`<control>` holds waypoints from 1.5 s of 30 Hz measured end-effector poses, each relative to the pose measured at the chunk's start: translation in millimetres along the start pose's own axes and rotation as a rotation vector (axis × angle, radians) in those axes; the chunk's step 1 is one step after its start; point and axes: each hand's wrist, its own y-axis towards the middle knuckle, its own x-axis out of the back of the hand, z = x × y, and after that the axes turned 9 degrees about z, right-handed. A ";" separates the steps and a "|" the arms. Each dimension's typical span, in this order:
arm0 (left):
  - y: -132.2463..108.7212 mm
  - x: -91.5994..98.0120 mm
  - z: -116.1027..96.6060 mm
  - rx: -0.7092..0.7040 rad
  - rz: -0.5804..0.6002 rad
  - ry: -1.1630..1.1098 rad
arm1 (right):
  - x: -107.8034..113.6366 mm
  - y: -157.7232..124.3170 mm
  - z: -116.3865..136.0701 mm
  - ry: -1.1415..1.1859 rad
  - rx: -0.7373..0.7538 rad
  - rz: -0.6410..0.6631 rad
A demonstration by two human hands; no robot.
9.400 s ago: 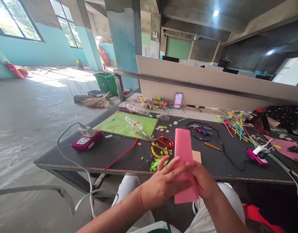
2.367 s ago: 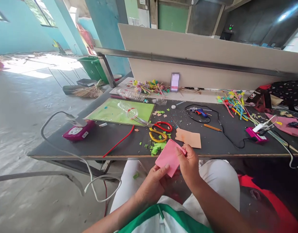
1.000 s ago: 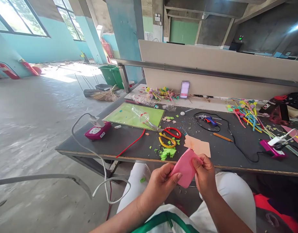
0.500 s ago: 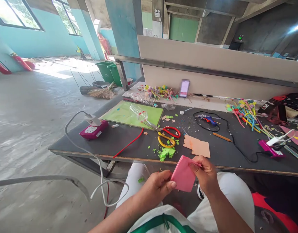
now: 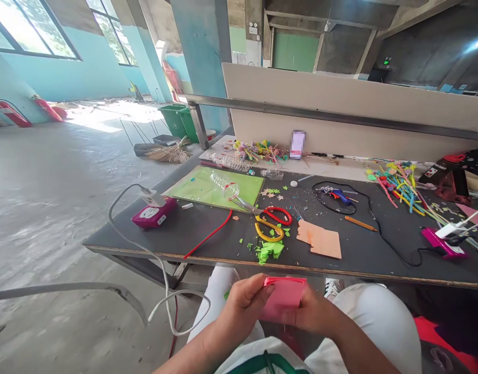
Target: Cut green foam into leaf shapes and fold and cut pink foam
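A folded pink foam sheet (image 5: pixel 282 297) is held in front of my lap, just below the table's front edge. My left hand (image 5: pixel 244 305) pinches its left side with thumb on top. My right hand (image 5: pixel 314 313) grips its right side from underneath, fingers curled. Both hands are closed on the sheet. On the dark table (image 5: pixel 192 234) beyond lie red-handled scissors (image 5: pixel 275 214), yellow-handled scissors (image 5: pixel 268 232), a peach foam piece (image 5: pixel 319 240) and green foam scraps (image 5: pixel 270 250).
A green mat (image 5: pixel 207 190) with a clear plastic bottle, a magenta power strip (image 5: pixel 153 214) with white cable, a glue gun (image 5: pixel 338 195), a pencil (image 5: pixel 360 223) and coloured sticks (image 5: pixel 396 184) sit on the table. A white partition (image 5: pixel 355 111) backs it. Green bins stand on the floor at left.
The long pink sheet has been folded down to a small pad. Over the last second both hands lowered it from table-edge height toward my lap and turned it flatter.
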 end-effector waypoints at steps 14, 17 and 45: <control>-19.2 15.3 20.2 0.037 -0.166 -0.111 | -17.0 11.1 12.7 -0.072 -0.072 -0.008; -18.1 16.0 25.1 0.033 -0.127 -0.122 | -17.0 14.3 12.1 0.041 -0.202 -0.057; 8.3 22.8 13.6 0.054 0.018 -0.294 | 116.3 33.5 7.8 -1.391 -0.359 -0.551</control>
